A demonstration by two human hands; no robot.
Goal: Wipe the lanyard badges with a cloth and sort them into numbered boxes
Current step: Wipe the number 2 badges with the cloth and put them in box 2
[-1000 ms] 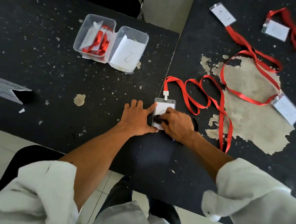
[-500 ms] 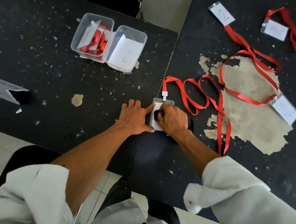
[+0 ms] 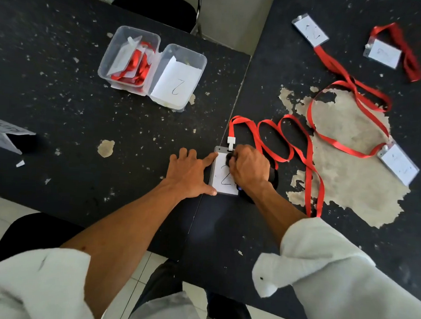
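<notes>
Just left of the badge marked 2 (image 3: 221,182), the left hand (image 3: 188,176) lies spread flat on the black table (image 3: 59,104), its index fingertip and thumb touching the badge's edge. Over the badge's upper right, the right hand (image 3: 248,169) clutches a dark cloth (image 3: 230,157) against it. The badge's red lanyard (image 3: 280,139) loops off rightward. Beyond the badge, leftward, stand a clear box of lanyards (image 3: 112,50) and a clear box with paper marked 2 (image 3: 189,55).

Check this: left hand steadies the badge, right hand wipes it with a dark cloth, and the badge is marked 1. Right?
Wrong number: the head view shows the badge marked 2. The left hand steadies it; the right hand wipes with the dark cloth.
</notes>
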